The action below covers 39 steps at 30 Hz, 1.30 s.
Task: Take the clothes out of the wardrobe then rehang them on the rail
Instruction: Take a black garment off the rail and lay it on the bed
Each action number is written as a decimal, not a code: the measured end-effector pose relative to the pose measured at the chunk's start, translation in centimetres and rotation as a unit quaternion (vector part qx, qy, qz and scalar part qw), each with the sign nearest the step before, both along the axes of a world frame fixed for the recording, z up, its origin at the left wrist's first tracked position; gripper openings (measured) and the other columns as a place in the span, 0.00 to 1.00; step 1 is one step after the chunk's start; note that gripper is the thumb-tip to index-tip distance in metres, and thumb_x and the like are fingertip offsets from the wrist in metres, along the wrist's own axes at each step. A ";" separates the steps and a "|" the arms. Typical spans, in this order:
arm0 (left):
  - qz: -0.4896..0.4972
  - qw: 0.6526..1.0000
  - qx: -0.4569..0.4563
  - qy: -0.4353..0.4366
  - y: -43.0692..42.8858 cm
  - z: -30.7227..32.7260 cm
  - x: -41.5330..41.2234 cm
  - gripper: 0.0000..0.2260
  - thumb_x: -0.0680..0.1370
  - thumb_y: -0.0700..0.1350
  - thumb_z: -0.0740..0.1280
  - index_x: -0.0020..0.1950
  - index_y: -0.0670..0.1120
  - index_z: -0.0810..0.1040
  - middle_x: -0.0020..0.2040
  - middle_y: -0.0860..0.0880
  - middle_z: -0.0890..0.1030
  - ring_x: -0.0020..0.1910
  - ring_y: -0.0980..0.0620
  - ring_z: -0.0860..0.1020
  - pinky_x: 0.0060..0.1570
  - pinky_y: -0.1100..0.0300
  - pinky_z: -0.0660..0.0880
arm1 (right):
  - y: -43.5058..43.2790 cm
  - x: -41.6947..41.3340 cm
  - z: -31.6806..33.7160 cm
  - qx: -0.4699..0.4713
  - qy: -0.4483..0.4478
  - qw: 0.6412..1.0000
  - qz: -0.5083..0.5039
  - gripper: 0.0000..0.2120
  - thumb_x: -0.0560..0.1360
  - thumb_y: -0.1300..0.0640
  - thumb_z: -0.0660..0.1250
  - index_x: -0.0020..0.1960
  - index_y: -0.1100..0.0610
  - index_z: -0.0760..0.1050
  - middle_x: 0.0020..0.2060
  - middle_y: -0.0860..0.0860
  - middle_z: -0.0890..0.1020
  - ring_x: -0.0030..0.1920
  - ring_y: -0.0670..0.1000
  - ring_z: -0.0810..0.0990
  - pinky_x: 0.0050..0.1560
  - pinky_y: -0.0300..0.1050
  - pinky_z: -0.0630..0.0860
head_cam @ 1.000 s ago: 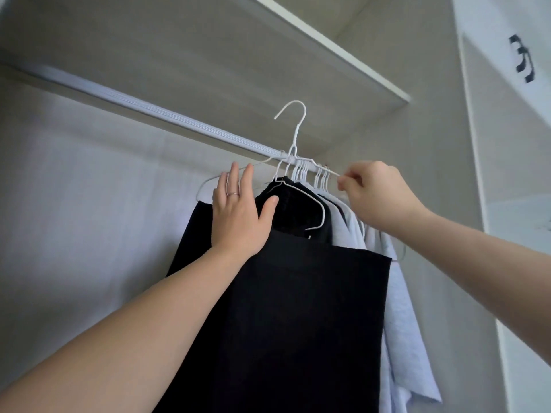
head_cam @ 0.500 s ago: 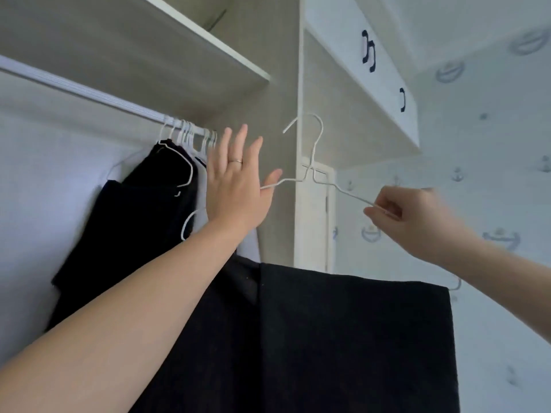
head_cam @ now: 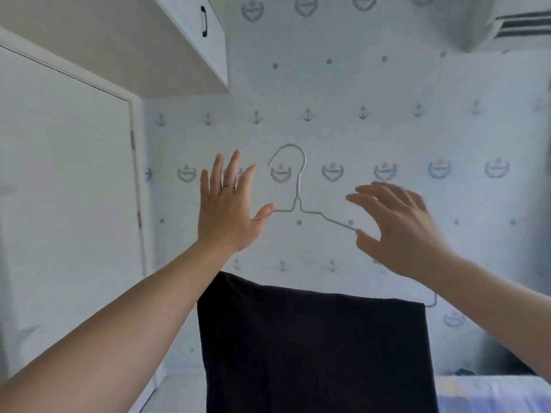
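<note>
A white wire hanger [head_cam: 298,201] hangs in the air in front of the wallpapered wall, hook up. A black garment [head_cam: 316,350] is folded over its bottom bar and hangs down. My left hand [head_cam: 229,210] is at the hanger's left shoulder with its fingers spread, and the wire runs in behind the thumb. My right hand [head_cam: 399,231] is at the right shoulder with its fingers loosely spread, and the wire rests on the thumb. The hanger's lower right corner shows below my right wrist. The wardrobe rail is out of view.
A white door [head_cam: 68,189] fills the left side. An overhead cabinet [head_cam: 190,43] with a dark handle juts out at top left. An air conditioner [head_cam: 507,22] is mounted at top right. A bed edge [head_cam: 492,391] shows at bottom right.
The view has swung right, away from the wardrobe and rail, to the wallpapered wall. The hanger with the black garment came off the rail and moved along. My right hand's pinch has loosened and its fingers have spread.
</note>
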<state>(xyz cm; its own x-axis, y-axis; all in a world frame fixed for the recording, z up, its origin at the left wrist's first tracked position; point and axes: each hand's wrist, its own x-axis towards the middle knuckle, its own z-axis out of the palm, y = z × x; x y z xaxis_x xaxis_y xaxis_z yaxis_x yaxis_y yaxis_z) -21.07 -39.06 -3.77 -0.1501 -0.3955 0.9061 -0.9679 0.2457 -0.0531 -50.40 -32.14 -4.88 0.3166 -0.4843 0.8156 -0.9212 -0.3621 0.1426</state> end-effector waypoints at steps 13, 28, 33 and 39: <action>-0.320 0.940 0.115 -0.028 -13.0 -13.9 -29.2 0.38 0.74 0.65 0.66 0.78 0.50 0.59 0.82 0.48 0.48 0.80 0.43 0.43 0.76 0.37 0.44 | 1.6 -20.0 -13.7 0.174 -0.048 0.914 -0.365 0.50 0.69 0.45 0.72 0.78 0.39 0.41 0.78 0.45 0.37 0.78 0.53 0.34 0.73 0.71 0.40; -0.622 0.760 0.131 -0.138 -2.0 -24.8 -53.0 0.44 0.73 0.70 0.63 0.81 0.51 0.52 0.82 0.47 0.49 0.80 0.40 0.47 0.75 0.37 0.47 | 20.6 -25.2 -21.9 0.223 -0.138 0.672 -0.692 0.50 0.71 0.45 0.71 0.79 0.42 0.40 0.79 0.48 0.37 0.79 0.55 0.39 0.72 0.73 0.46; -0.694 0.684 0.153 -0.165 6.1 -26.7 -56.2 0.43 0.72 0.70 0.63 0.80 0.50 0.57 0.82 0.47 0.50 0.80 0.41 0.47 0.75 0.37 0.48 | 28.0 -22.4 -23.0 0.204 -0.167 0.592 -0.762 0.47 0.69 0.48 0.73 0.80 0.45 0.48 0.80 0.50 0.46 0.79 0.57 0.46 0.71 0.74 0.51; -0.730 0.617 0.196 -0.219 15.4 -28.0 -59.6 0.43 0.73 0.72 0.58 0.81 0.51 0.50 0.82 0.50 0.43 0.80 0.44 0.39 0.76 0.38 0.44 | 36.3 -21.1 -24.0 0.176 -0.205 0.505 -0.820 0.49 0.69 0.46 0.73 0.80 0.45 0.47 0.80 0.49 0.48 0.79 0.55 0.49 0.71 0.71 0.52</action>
